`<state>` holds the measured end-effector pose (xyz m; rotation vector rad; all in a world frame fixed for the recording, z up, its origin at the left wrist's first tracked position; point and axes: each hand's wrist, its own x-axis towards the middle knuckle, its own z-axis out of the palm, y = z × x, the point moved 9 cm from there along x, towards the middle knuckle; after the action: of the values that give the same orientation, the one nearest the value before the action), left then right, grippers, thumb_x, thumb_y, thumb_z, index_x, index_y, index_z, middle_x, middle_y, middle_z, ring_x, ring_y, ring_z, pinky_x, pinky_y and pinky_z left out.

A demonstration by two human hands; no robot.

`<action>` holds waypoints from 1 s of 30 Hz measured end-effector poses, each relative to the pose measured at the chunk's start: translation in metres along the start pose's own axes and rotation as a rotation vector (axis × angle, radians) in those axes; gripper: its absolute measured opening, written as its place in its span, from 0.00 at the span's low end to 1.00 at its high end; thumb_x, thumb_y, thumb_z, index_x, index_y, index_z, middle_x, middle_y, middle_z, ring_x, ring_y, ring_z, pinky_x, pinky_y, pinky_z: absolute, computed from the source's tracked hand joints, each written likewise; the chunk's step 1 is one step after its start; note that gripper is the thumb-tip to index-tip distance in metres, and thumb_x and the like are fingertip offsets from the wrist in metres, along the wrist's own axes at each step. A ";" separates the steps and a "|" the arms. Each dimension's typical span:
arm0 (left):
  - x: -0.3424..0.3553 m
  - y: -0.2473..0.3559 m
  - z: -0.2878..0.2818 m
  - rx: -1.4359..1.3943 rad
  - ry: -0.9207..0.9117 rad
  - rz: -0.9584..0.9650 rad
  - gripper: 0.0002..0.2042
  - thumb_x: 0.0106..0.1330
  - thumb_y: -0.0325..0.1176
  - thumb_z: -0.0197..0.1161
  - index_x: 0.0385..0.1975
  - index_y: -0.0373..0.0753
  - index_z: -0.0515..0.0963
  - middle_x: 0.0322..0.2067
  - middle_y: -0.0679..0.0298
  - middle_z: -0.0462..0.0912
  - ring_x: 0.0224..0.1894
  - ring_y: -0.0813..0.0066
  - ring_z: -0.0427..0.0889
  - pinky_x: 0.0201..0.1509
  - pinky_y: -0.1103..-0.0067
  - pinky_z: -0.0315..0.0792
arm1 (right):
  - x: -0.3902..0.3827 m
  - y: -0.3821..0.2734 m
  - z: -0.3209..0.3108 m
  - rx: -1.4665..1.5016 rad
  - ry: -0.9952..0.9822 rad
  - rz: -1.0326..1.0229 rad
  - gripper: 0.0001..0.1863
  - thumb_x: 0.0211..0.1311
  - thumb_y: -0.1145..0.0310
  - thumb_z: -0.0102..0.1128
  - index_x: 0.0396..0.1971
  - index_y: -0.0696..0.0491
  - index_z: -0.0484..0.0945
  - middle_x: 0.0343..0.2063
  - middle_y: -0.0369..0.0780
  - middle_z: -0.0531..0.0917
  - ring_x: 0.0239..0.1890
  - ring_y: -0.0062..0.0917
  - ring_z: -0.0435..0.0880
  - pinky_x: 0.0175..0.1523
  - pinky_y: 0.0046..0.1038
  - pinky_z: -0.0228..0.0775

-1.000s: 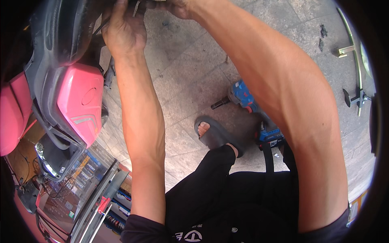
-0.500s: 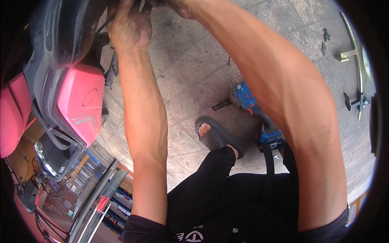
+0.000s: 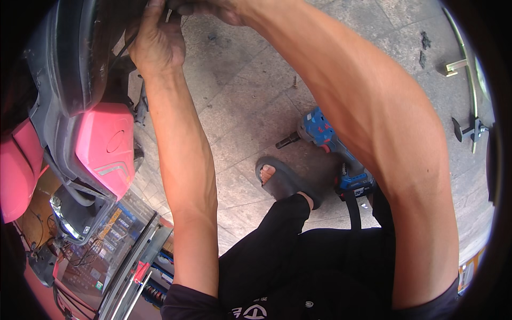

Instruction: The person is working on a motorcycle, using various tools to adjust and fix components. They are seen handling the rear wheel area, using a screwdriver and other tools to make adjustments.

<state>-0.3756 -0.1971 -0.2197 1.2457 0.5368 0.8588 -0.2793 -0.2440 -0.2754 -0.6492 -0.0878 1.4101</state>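
At the top edge, my left hand reaches up beside the dark underside of a pink and black scooter, its curled fingers partly cut off by the frame. My right hand comes in from the right and meets it there, with its fingertips bent close to the left hand's fingers. Both hands look closed around something small and dark, which I cannot make out. The scooter's black curved body part lies left of my left hand, with a pink side panel below it.
A blue cordless impact wrench stands on the paved floor near my sandalled foot. A metal rod with brackets lies at the far right. A glass display case stands at lower left, near a shiny lamp-like part.
Both hands have shifted slightly left with the forearms. The scooter parts sit a little lower in the view. The hands still work close together at the top edge.
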 end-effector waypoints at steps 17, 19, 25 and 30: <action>-0.004 0.010 0.004 -0.014 0.069 0.130 0.15 0.69 0.20 0.61 0.54 0.36 0.79 0.45 0.59 0.87 0.41 0.69 0.85 0.40 0.77 0.80 | 0.000 0.002 -0.004 -0.020 0.077 -0.072 0.06 0.65 0.70 0.62 0.34 0.56 0.83 0.28 0.36 0.83 0.27 0.22 0.81 0.31 0.25 0.76; -0.004 0.011 0.005 -0.011 0.080 0.125 0.15 0.69 0.19 0.61 0.55 0.36 0.79 0.45 0.59 0.86 0.42 0.69 0.85 0.41 0.77 0.80 | -0.001 0.002 -0.002 0.008 0.065 -0.065 0.06 0.66 0.69 0.62 0.34 0.55 0.84 0.28 0.36 0.83 0.27 0.22 0.81 0.31 0.25 0.76; -0.007 0.013 0.003 0.034 0.191 0.133 0.18 0.68 0.17 0.62 0.56 0.37 0.78 0.47 0.60 0.86 0.44 0.69 0.86 0.45 0.75 0.82 | -0.008 -0.002 -0.005 -0.049 0.131 -0.072 0.07 0.67 0.67 0.62 0.32 0.54 0.84 0.26 0.35 0.83 0.25 0.21 0.80 0.30 0.26 0.74; -0.008 0.016 0.003 0.044 0.190 0.164 0.19 0.67 0.17 0.63 0.57 0.40 0.78 0.49 0.62 0.85 0.45 0.69 0.86 0.48 0.74 0.83 | -0.008 -0.006 -0.008 -0.141 0.152 -0.059 0.08 0.66 0.67 0.62 0.29 0.54 0.83 0.23 0.35 0.81 0.22 0.20 0.78 0.27 0.26 0.71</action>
<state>-0.3823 -0.2041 -0.2046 1.2678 0.6141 1.1165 -0.2725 -0.2546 -0.2763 -0.8623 -0.0862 1.3020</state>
